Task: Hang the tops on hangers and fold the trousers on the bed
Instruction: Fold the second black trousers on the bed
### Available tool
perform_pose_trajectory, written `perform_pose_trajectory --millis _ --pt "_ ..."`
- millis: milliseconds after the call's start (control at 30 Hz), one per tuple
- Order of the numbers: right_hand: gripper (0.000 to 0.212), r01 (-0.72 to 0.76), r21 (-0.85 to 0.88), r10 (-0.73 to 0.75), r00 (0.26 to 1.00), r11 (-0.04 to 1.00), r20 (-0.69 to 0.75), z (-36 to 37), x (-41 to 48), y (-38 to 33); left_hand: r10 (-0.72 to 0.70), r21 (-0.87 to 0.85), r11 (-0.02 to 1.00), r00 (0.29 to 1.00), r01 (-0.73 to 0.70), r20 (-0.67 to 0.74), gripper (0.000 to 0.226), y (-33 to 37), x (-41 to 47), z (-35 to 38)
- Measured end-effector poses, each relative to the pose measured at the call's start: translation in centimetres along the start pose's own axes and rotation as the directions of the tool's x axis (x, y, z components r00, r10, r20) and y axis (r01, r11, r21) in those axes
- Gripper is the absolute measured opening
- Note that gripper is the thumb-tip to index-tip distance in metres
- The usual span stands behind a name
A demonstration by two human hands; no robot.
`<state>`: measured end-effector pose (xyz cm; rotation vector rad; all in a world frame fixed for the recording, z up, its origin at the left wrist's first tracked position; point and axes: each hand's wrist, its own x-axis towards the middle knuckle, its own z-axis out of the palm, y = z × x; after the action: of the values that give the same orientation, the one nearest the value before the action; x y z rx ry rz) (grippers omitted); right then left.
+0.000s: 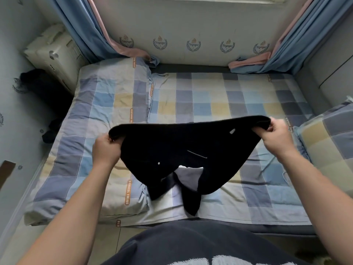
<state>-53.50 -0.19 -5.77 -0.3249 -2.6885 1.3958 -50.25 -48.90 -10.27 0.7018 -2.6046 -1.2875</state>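
Note:
A pair of black trousers [183, 150] hangs stretched between my hands above the checked bed [229, 100]. My left hand [106, 150] grips the left end of the waistband. My right hand [275, 136] grips the right end. The waistband runs across the top, and a short zip and two small pale marks show on the dark cloth. The legs droop down to the sheet near the bed's front edge, with a gap of sheet showing between them.
A folded checked quilt [91, 131] lies along the left of the bed. A checked pillow [328, 138] sits at the right. Dark clothing [51, 131] lies by the left wall, near a white box [55, 54]. Blue and pink curtains [286, 44] hang at both far corners.

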Motion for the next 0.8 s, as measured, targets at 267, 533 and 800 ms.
perform_pose_trajectory --millis 267,533,800 --pt "0.024 -0.068 0.474 0.121 0.989 0.878 -0.083 -3.4 6.3 -13.1 0.083 -0.573 0.814 0.996 -0.094 -0.045 0.014 14.0 6.6 -3.3" --pt "0.005 -0.091 0.66 0.086 0.995 0.746 0.041 -10.9 12.2 -28.7 0.016 -0.573 0.813 0.989 -0.098 -0.146 0.021 30.5 11.2 -11.4" --pt "0.02 0.034 0.656 -0.008 0.999 0.754 -0.043 -17.5 12.8 -41.3 -0.046 -0.513 0.858 0.998 0.012 -0.052 0.029 41.9 13.6 -20.6"
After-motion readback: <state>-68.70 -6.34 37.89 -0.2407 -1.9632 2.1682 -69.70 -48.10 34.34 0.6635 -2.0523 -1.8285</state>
